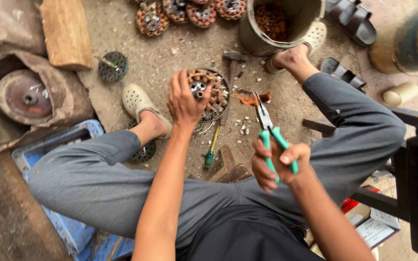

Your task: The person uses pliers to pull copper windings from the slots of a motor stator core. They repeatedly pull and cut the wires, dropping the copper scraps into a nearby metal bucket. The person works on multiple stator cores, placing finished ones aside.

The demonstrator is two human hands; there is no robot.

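Note:
My left hand [184,100] rests on a round motor stator [214,92] with copper windings, which lies on the dirt floor between my feet. My right hand [279,164] grips green-handled pliers [268,126], jaws pointing away from me. At the tips of the jaws hangs a tuft of copper wire [251,99]. A hammer [232,65] lies next to the stator, and a green-handled screwdriver [213,147] lies just below it.
Several more stators [189,12] lie at the top, beside a metal bucket [279,24] of copper scrap. A wood block [66,31], a fan rotor [113,66], a sack with a metal disc [22,96], a blue tray [59,145] and sandals [354,19] surround me.

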